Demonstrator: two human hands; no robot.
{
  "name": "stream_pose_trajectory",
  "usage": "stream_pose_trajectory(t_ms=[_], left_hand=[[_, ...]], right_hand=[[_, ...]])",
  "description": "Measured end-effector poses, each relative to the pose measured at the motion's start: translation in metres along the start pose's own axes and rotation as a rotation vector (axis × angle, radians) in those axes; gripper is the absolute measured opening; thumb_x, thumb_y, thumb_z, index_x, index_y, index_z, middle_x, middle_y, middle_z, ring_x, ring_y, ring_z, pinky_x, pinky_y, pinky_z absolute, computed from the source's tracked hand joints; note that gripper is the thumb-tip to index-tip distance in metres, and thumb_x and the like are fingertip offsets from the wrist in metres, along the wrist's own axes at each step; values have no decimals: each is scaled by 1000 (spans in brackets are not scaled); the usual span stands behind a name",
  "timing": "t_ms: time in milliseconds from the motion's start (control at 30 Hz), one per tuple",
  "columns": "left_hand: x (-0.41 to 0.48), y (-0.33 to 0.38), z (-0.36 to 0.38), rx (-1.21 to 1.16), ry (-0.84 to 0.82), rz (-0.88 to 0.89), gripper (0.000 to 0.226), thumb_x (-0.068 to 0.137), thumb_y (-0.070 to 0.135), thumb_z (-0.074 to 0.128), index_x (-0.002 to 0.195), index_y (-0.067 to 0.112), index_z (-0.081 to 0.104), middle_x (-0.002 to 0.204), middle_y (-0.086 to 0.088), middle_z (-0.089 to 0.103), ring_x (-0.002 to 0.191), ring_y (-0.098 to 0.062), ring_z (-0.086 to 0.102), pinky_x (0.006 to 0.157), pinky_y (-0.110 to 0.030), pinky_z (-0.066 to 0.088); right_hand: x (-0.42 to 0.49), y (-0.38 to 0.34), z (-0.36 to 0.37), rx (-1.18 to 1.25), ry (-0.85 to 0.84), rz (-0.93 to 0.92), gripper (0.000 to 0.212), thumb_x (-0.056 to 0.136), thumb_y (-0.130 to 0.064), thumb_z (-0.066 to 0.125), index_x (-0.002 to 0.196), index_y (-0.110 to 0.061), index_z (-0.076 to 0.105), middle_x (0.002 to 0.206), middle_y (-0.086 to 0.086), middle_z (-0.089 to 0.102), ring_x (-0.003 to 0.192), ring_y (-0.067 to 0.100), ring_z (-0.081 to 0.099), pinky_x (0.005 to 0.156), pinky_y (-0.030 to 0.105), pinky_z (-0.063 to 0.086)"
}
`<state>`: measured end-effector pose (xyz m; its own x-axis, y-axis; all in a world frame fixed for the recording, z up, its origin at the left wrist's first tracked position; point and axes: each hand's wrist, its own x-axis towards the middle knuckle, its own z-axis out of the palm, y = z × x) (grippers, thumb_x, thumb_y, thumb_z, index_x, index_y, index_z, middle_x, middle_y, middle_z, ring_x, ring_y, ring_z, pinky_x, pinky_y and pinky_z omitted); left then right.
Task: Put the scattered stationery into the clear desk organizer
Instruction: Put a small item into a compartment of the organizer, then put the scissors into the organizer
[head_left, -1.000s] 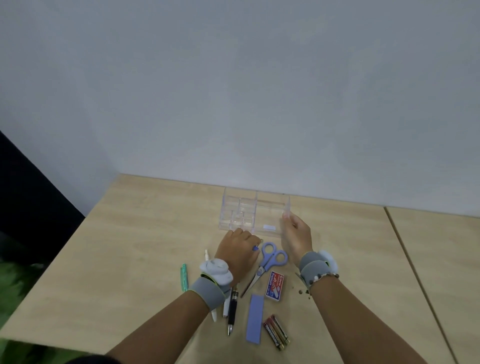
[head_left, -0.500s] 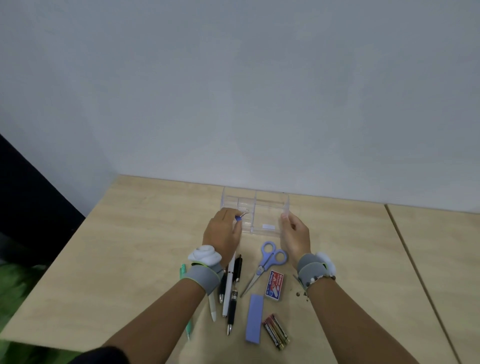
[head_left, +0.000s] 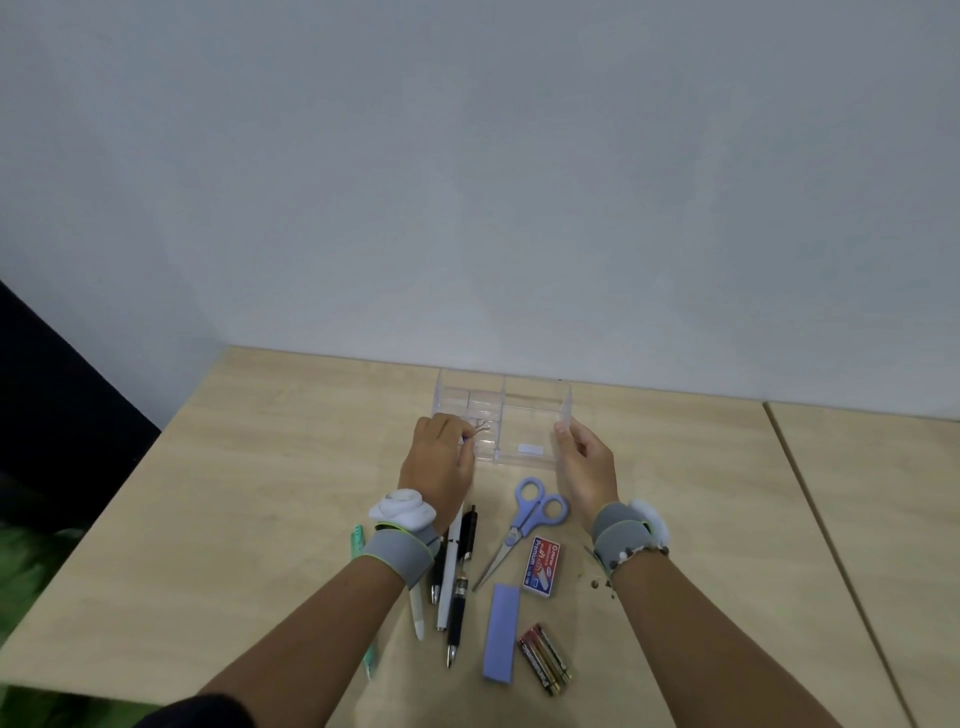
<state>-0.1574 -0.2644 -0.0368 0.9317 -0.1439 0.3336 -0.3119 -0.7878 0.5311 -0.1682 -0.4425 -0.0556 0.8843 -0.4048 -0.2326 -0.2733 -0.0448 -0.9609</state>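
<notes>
**Binder clip at the organizer's front-left corner**

I see the left hand (head_left: 439, 462) curled at the front-left corner of the clear desk organizer (head_left: 524, 402), fingers pinched on a small binder clip (head_left: 479, 430) whose wire handles poke over a left compartment. My right hand (head_left: 584, 462) grips the organizer's front-right wall, thumb and fingers closed on the clear edge. The organizer sits on the wooden table (head_left: 260, 493) near the wall. Nearer to me lie blue scissors (head_left: 524, 525), a red staples box (head_left: 543, 567), a blue eraser (head_left: 501, 631), batteries (head_left: 545, 659), several pens (head_left: 457, 571) partly under my left wrist, and a green pen (head_left: 363, 597).
</notes>
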Motion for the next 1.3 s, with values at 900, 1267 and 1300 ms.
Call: stream_pose_trajectory(t_ms=[900, 1267, 1300], left_hand=[[-13, 38, 28, 15, -573, 190, 50, 79, 35, 69, 114, 5, 52, 114, -12, 49, 99, -27, 48, 88, -33, 37], [22, 50, 6, -331, -472, 5, 29, 80, 14, 72, 108, 8, 65, 101, -13, 70, 84, -18, 60, 74, -11, 45], [28, 52, 3, -356, -429, -4, 26, 81, 13, 71, 106, 10, 67, 97, -10, 71, 80, -14, 59, 67, -4, 42]], right_hand=[[1, -1, -7, -3, -53, -4, 47, 93, -32, 53, 135, -12, 51, 136, 5, 56, 118, 15, 53, 100, 27, 41], [4, 2, -8, 48, -67, 20, 47, 91, -28, 57, 133, -9, 53, 131, 10, 59, 112, 17, 57, 99, 31, 45], [4, 2, -8, 54, -72, 26, 46, 91, -28, 57, 133, -10, 53, 131, 10, 59, 113, 18, 58, 100, 34, 46]])
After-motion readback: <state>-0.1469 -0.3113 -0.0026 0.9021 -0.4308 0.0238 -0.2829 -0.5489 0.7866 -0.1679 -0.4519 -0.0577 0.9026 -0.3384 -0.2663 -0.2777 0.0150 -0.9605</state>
